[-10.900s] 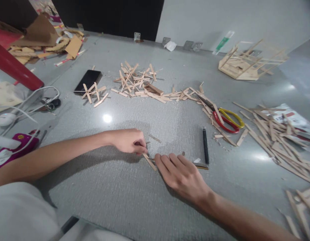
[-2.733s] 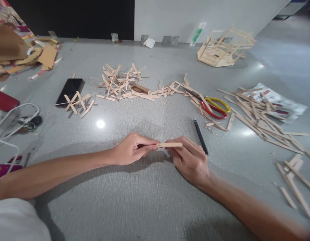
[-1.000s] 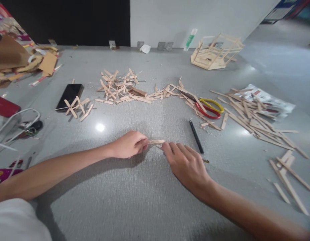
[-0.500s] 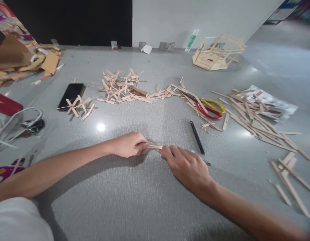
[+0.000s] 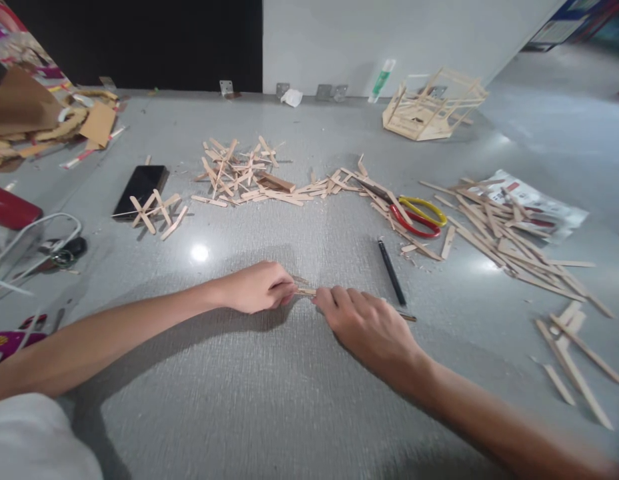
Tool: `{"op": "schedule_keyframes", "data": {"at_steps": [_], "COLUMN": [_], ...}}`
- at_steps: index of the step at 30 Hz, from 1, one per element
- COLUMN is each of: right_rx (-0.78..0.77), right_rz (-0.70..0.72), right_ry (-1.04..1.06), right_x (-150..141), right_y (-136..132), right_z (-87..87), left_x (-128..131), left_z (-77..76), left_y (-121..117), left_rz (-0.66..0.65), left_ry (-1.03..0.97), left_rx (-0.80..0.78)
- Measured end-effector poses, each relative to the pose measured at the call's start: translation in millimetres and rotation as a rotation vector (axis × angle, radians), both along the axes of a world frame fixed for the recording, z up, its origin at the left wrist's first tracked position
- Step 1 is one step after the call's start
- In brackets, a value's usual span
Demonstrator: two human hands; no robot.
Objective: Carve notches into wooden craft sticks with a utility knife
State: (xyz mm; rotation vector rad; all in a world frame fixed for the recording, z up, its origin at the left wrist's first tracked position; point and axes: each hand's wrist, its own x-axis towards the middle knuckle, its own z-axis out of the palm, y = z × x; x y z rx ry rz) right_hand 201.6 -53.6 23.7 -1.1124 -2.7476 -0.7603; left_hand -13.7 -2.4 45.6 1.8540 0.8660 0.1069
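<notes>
Near the middle of the table, my left hand (image 5: 262, 288) is closed, its thumb and fingers pinching one end of a small wooden craft stick (image 5: 306, 292). My right hand (image 5: 367, 323) is closed over the other end, palm down. Only a short length of the stick shows between the two hands. A thin brownish piece (image 5: 408, 318) juts out beyond the right hand; whether that hand holds it, I cannot tell. Just past the right hand lies a slim black pen-like tool (image 5: 392, 272).
Loose and crossed craft sticks (image 5: 234, 173) lie ahead. Scissors with red and yellow handles (image 5: 417, 217) rest at centre right. A stick frame model (image 5: 419, 123) stands at the back. A phone (image 5: 142, 190) and white cable (image 5: 54, 217) are left; more sticks (image 5: 509, 233) lie right.
My right hand has shifted slightly left along the craft stick, so less of it shows between the hands. The left hand keeps its pinch. The whole view has drifted a little.
</notes>
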Motion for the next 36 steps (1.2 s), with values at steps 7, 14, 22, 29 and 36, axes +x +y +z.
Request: {"op": "schedule_keyframes", "data": {"at_steps": [7, 14, 22, 29, 36], "right_rx": [-0.037, -0.01, -0.073, -0.276, -0.29], "right_rz": [-0.016, -0.068, -0.01, 0.127, 0.16], "right_ry": [0.031, 0.048, 0.521, 0.798, 0.857], "right_x": [-7, -10, 3, 6, 7], "right_y": [1, 2, 13, 15, 14], "right_z": [-0.9, -3.4, -15.7, -18.6, -16.1], "left_x": [1, 1, 10, 8, 8], "left_z": [-1.7, -3.3, -18.0, -22.4, -26.0], "left_y": [-1, -6, -28, -34, -33], "left_rz": [0.004, 0.067, 0.291, 0.352, 0.384], "left_ry": [-0.021, -0.035, -0.153, -0.281, -0.415], "left_rx": [0.04, 0.01, 0.399, 0.387, 0.518]}}
